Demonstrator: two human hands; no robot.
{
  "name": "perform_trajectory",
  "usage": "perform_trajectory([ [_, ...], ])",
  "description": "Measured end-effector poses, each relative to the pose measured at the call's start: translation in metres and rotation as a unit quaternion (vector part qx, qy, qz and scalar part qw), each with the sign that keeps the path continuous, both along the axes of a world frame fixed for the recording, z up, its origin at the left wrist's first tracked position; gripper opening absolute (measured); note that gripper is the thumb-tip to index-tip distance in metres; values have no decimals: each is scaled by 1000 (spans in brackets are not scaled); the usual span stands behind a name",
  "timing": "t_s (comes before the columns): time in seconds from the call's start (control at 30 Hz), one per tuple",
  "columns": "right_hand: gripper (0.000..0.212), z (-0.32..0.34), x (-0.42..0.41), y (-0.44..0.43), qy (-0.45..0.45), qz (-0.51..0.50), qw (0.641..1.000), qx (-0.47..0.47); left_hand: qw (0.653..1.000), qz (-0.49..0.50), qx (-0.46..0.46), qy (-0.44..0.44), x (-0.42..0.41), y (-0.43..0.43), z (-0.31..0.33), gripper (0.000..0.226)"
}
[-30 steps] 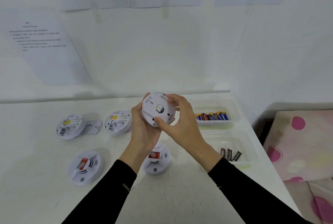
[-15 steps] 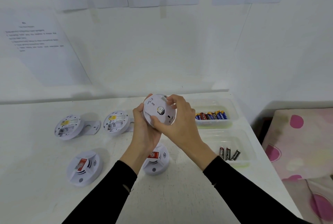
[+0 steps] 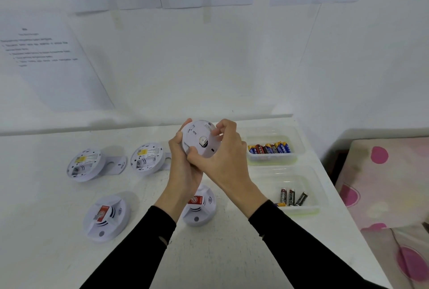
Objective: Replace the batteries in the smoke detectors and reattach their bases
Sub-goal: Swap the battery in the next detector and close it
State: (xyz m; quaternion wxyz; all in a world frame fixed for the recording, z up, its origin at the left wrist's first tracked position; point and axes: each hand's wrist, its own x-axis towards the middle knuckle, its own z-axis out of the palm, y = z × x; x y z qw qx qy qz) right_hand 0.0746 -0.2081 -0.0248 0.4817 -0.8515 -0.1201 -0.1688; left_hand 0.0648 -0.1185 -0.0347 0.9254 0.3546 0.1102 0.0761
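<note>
I hold a white round smoke detector (image 3: 200, 140) above the table, its flat base side facing me. My left hand (image 3: 183, 168) cups it from behind and below. My right hand (image 3: 222, 154) grips the base plate, thumb at its lower edge and fingers curled over its upper right rim. Two opened detectors (image 3: 84, 165) (image 3: 146, 158) lie back-up at the far left, each leaning on a loose base plate (image 3: 116, 163). Two closed detectors (image 3: 105, 217) (image 3: 200, 207) with red labels lie nearer me.
A clear tray (image 3: 271, 157) at the right holds several colourful batteries (image 3: 269, 148). A second clear tray (image 3: 301, 209) nearer me holds three dark batteries (image 3: 292, 197). White walls with taped papers stand behind. The table's right edge borders a pink spotted cloth (image 3: 390, 184).
My right hand has turned on the base plate, its fingers shifting along the upper rim. The detector stays held in about the same place.
</note>
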Motion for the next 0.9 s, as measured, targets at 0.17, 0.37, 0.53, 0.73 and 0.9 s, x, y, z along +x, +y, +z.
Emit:
perform_trajectory([
  [0.17,64,2,-2,1,8,16,1000,23,999,-2,32,-14,-2,2,-1,39],
  [0.37,64,-3,3,-19,-39,85,995,-41,998,-45,-8,-46,-5,14,3,59],
  [0.53,72,-1,6,-27,-71,3,990,-120,993,-88,31,-73,-3,15,7,87],
  [0.73,73,5,7,-26,-134,-61,973,-180,996,-39,62,-51,-2,2,13,49],
  [0.9,74,4,10,-19,-127,-86,970,-187,995,-13,85,-49,-3,-7,17,41],
])
